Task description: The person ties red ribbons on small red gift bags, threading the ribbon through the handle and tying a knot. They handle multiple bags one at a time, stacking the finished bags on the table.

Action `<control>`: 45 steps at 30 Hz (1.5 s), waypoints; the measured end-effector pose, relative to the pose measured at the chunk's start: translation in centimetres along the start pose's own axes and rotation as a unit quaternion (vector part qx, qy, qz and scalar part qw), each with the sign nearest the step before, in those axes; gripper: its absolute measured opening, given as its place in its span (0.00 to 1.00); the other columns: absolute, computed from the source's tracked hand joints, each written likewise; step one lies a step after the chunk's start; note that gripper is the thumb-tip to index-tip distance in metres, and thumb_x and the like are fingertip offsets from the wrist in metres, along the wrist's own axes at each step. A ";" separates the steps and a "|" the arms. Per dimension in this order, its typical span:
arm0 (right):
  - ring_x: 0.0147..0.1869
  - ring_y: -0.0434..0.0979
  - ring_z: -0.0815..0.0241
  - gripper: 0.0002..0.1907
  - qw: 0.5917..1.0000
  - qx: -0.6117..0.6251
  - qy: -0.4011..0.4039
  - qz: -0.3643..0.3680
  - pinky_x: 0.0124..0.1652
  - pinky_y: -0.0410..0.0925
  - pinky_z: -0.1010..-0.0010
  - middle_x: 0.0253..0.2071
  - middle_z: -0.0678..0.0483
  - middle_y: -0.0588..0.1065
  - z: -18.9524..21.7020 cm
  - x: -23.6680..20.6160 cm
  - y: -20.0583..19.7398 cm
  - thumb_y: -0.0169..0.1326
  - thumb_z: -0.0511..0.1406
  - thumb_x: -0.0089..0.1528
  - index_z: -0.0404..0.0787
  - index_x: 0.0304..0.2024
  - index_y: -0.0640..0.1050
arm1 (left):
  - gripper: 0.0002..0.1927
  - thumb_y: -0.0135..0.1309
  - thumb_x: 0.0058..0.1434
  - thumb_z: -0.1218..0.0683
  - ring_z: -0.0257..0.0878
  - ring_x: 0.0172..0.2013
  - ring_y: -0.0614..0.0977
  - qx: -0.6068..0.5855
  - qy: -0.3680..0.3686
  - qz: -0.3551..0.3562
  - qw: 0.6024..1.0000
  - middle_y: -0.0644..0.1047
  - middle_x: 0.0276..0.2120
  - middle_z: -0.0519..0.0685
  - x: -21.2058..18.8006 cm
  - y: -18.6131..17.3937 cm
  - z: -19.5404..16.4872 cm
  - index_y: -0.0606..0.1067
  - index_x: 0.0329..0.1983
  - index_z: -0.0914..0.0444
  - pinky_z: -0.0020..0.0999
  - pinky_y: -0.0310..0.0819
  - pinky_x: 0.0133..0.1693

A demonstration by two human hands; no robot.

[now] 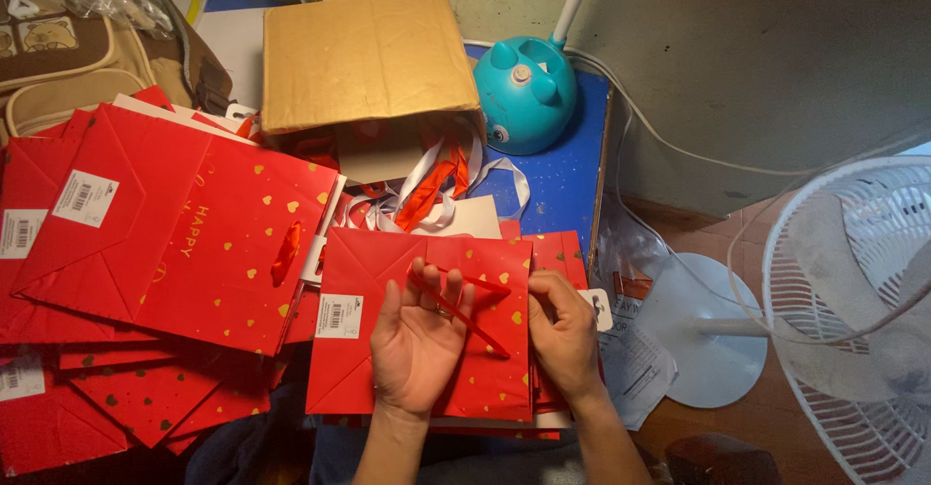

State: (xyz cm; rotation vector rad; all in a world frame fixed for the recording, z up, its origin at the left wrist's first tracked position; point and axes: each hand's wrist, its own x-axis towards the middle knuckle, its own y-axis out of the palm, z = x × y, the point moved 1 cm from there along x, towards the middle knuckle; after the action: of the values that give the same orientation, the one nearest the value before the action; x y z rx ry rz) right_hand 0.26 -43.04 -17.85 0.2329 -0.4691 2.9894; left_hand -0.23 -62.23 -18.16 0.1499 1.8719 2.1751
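A flat red paper gift bag with gold hearts lies folded in front of me, bottom flap and a white barcode sticker facing up. My left hand rests palm up on it, and a thin red ribbon runs across its fingers. My right hand sits at the bag's right edge, fingers curled and pinching at the ribbon's end near the bag's top. More bags of the same kind lie stacked under this one.
A heap of folded red gift bags spreads to the left. An open cardboard box with red and white ribbons spilling out stands behind. A turquoise lamp base sits on a blue table. A white standing fan is at the right.
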 end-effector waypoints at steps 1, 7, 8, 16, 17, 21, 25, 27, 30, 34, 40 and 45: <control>0.38 0.75 0.67 0.04 1.000 0.017 0.021 -0.008 0.38 0.69 0.77 0.39 0.54 0.77 -0.2 -0.1 0.1 0.54 0.28 0.68 0.33 0.44 0.77 | 0.21 0.44 0.75 0.46 0.47 0.61 0.77 -0.005 -0.010 0.000 1.000 0.80 0.54 0.51 -0.1 0.0 -0.1 0.73 0.61 0.63 0.46 0.65 0.65; 0.37 0.81 0.68 0.06 0.976 0.209 0.058 -0.032 0.37 0.74 0.77 0.38 0.51 0.80 -0.1 0.2 -0.5 0.49 0.30 0.71 0.33 0.48 0.75 | 0.25 0.41 0.75 0.44 0.47 0.52 0.81 0.090 -0.086 -0.019 0.992 0.80 0.52 0.54 -0.1 -0.2 -0.2 0.69 0.65 0.65 0.41 0.75 0.55; 0.37 0.82 0.67 0.07 0.976 0.208 0.063 -0.028 0.36 0.76 0.76 0.37 0.50 0.80 0.3 0.3 -0.6 0.49 0.30 0.71 0.32 0.48 0.75 | 0.25 0.41 0.75 0.44 0.47 0.50 0.82 0.112 -0.103 -0.019 0.988 0.80 0.51 0.54 -0.2 -0.3 -0.2 0.68 0.66 0.64 0.40 0.76 0.53; 0.48 0.78 0.68 0.18 0.977 0.197 0.071 0.041 0.48 0.73 0.76 0.46 0.54 0.77 1.3 0.1 -0.3 0.55 0.29 0.63 0.37 0.56 0.70 | 0.26 0.39 0.75 0.43 0.43 0.42 0.82 0.132 -0.125 -0.031 0.983 0.81 0.48 0.52 -0.1 -1.3 -0.5 0.67 0.69 0.63 0.33 0.77 0.42; 0.48 0.79 0.68 0.17 0.976 0.202 0.073 0.045 0.46 0.74 0.76 0.45 0.54 0.78 0.9 -0.1 -0.3 0.55 0.29 0.63 0.38 0.55 0.70 | 0.26 0.39 0.75 0.43 0.42 0.42 0.82 0.135 -0.125 -0.032 0.982 0.81 0.48 0.52 -0.1 -1.4 -0.4 0.67 0.68 0.62 0.32 0.77 0.41; 0.41 0.77 0.63 0.07 0.991 0.122 0.059 0.010 0.41 0.71 0.73 0.38 0.47 0.79 -1.1 -0.8 -0.2 0.55 0.27 0.69 0.32 0.50 0.77 | 0.23 0.41 0.76 0.47 0.40 0.40 0.82 0.166 -0.114 -0.047 0.978 0.81 0.43 0.51 0.0 -1.5 -0.2 0.69 0.67 0.65 0.30 0.76 0.39; 0.35 0.79 0.60 0.06 0.952 0.293 0.071 -0.049 0.36 0.72 0.73 0.38 0.44 0.79 -1.8 -0.4 -0.6 0.49 0.28 0.71 0.32 0.50 0.73 | 0.21 0.43 0.76 0.49 0.39 0.39 0.81 0.186 -0.120 -0.060 0.973 0.81 0.41 0.52 -0.2 -1.0 0.0 0.70 0.63 0.68 0.31 0.76 0.40; 0.36 0.83 0.59 0.05 0.916 0.386 0.077 -0.077 0.37 0.76 0.72 0.41 0.43 0.81 -1.5 0.2 -1.0 0.45 0.30 0.72 0.34 0.49 0.70 | 0.21 0.43 0.75 0.50 0.39 0.39 0.82 0.243 -0.121 -0.074 0.960 0.81 0.41 0.54 -0.3 -0.7 0.4 0.71 0.61 0.70 0.32 0.78 0.42; 0.37 0.83 0.60 0.07 0.916 0.377 0.103 -0.087 0.38 0.77 0.72 0.41 0.44 0.80 -0.9 0.5 -1.3 0.44 0.31 0.70 0.36 0.49 0.69 | 0.20 0.43 0.73 0.52 0.40 0.40 0.83 0.356 -0.119 -0.101 0.922 0.81 0.41 0.55 -0.3 -0.4 1.1 0.73 0.58 0.72 0.35 0.79 0.45; 0.41 0.79 0.61 0.13 0.945 0.298 0.123 -0.045 0.37 0.72 0.72 0.46 0.46 0.79 -0.9 -0.1 -1.2 0.46 0.22 0.64 0.32 0.52 0.72 | 0.18 0.44 0.73 0.53 0.40 0.41 0.83 0.387 -0.114 -0.091 0.911 0.81 0.41 0.56 -0.3 0.1 1.5 0.74 0.54 0.71 0.34 0.79 0.45; 0.45 0.83 0.50 0.06 0.893 0.428 0.086 -0.110 0.51 0.75 0.58 0.41 0.42 0.79 -2.0 0.2 -1.9 0.45 0.28 0.71 0.35 0.49 0.71 | 0.16 0.44 0.74 0.53 0.39 0.40 0.83 0.392 -0.113 -0.085 0.909 0.81 0.41 0.55 -0.5 0.1 1.3 0.75 0.51 0.70 0.34 0.79 0.44; 0.49 0.83 0.43 0.16 0.893 0.430 0.094 -0.092 0.53 0.74 0.52 0.45 0.36 0.79 -2.0 -0.3 -2.1 0.36 0.40 0.74 0.35 0.48 0.71 | 0.16 0.44 0.73 0.53 0.38 0.39 0.83 0.415 -0.102 -0.090 0.900 0.81 0.40 0.54 -0.5 -0.4 1.5 0.76 0.51 0.70 0.33 0.80 0.43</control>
State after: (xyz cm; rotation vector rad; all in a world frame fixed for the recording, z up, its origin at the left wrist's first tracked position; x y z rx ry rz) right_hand 0.56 -40.44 -19.12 0.0392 0.8669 2.7686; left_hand 0.69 -60.94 -18.22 0.3306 2.4272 1.0704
